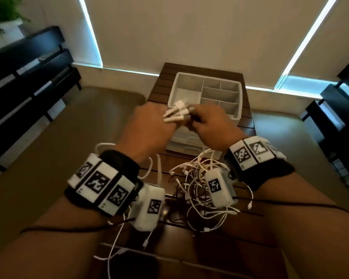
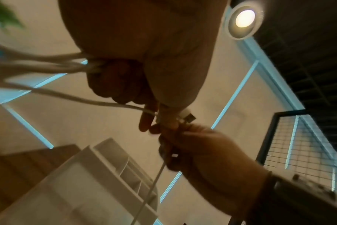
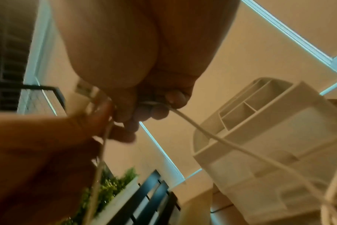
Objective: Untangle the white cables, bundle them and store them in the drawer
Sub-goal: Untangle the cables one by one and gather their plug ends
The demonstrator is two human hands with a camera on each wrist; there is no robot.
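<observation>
My left hand [image 1: 149, 125] raised mid-frame, fingers curled round a fan of white cable plugs [image 1: 176, 113], my right hand [image 1: 212, 123] pinching one white cable [image 3: 212, 135], tangled white cables [image 1: 201, 190] below, white plastic drawer organiser [image 1: 206, 97] behind

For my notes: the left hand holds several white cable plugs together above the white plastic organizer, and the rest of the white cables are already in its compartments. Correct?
Not quite. The left hand does hold the white cable plugs above the white plastic organizer, but the head view shows the remaining white cables tangled on the brown slatted table.
</observation>
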